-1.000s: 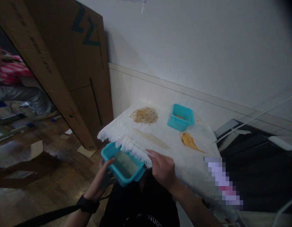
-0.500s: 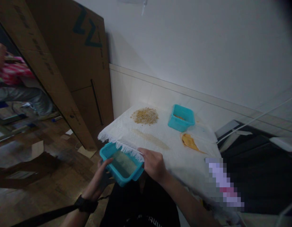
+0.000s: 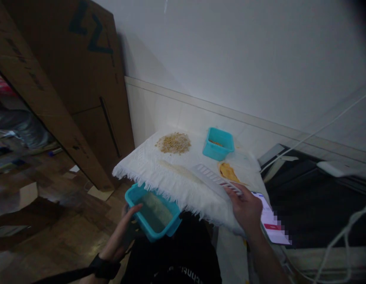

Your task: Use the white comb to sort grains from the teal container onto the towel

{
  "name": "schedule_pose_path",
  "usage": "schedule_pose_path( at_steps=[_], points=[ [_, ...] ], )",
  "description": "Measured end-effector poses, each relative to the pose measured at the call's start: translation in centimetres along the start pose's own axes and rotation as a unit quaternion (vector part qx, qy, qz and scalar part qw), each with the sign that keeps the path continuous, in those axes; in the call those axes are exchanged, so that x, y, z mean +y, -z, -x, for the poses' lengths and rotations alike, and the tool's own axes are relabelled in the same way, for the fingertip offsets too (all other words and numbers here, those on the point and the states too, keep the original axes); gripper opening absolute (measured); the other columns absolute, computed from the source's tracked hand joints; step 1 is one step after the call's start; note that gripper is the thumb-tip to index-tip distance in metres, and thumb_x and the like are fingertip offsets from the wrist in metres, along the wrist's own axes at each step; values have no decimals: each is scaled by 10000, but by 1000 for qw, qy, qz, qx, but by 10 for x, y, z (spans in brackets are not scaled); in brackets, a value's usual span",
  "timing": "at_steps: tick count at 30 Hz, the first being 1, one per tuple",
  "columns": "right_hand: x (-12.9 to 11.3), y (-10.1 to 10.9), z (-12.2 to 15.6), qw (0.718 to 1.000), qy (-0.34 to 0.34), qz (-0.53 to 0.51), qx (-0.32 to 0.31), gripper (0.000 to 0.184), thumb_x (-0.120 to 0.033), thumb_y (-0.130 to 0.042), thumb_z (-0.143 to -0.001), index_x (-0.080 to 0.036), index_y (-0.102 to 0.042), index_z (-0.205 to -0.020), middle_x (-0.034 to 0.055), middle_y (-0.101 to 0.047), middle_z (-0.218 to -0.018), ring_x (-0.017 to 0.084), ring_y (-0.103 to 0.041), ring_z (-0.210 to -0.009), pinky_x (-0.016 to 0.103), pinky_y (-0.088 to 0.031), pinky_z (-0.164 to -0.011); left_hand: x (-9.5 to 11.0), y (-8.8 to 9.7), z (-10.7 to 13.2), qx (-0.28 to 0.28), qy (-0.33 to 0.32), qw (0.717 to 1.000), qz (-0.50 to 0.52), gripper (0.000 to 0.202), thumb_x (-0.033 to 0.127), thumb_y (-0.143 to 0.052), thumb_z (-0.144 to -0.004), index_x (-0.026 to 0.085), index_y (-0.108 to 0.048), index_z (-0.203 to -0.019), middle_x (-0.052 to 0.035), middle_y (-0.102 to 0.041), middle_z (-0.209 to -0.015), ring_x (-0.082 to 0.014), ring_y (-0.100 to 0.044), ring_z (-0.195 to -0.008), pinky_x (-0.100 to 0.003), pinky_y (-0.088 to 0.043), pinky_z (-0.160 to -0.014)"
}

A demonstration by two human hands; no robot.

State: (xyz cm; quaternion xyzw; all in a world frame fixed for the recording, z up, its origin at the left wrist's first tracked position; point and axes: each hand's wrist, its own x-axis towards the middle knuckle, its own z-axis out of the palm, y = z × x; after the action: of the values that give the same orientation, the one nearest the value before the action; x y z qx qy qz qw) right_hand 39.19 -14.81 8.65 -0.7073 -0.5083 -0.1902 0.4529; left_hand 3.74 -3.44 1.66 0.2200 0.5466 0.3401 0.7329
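Tub [image 3: 153,215] cupped in left hand [image 3: 123,236], just under the fringed edge of the towel [image 3: 171,189]. Right hand [image 3: 246,209] closed on a ribbed white strip [image 3: 212,177], perhaps a scraper, its length slanting away leftward toward the grain line [image 3: 178,170].

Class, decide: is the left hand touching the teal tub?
Touching: in the head view the left hand has fingers curled over the rim of the teal tub.
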Motion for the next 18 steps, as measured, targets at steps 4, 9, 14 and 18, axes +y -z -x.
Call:
schedule_pose_path(
  at_steps=[4, 9, 14, 18],
  points=[
    [46, 26, 2, 997, -37, 66, 33, 615, -729, -631, -1046, -169, -878, -986, 114, -869, -804, 265, -807, -600, 327, -616, -577, -15, -5, 5, -51, 1, 998, -30, 735, 474, -859, -928, 385, -520, -1575, -115, -740, -1380, -343, -793, -1106, -459, -668, -836],
    [47, 26, 14, 995, -36, 93, -2, 602, -678, -548, -1088, -193, -883, -964, 91, -848, -742, 250, -774, -556, 322, -582, -564, -31, -21, 15, -83, 23, 996, -21, 752, 433, -886, -913, 381, -535, -1575, -100, -686, -1573, -367, -729, -1329, -463, -675, -934],
    [34, 25, 23, 993, -43, 97, -51, 464, -531, -550, -1087, -220, -883, -995, 73, -858, -757, 267, -804, -606, 326, -585, -585, -39, -30, 22, -114, 49, 992, -19, 805, 457, -878, -922, 351, -481, -1615, -138, -650, -1637, -401, -695, -1404, -533, -652, -1023],
    [28, 28, 33, 995, -35, 61, -72, 376, -429, -558, -1065, -230, -873, -1009, 73, -886, -843, 260, -833, -668, 315, -621, -653, -42, -33, 25, -142, 61, 988, -26, 743, 498, -836, -949, 299, -524, -1593, -158, -636, -1660, -386, -639, -1485, -515, -615, -1100]
  ],
)
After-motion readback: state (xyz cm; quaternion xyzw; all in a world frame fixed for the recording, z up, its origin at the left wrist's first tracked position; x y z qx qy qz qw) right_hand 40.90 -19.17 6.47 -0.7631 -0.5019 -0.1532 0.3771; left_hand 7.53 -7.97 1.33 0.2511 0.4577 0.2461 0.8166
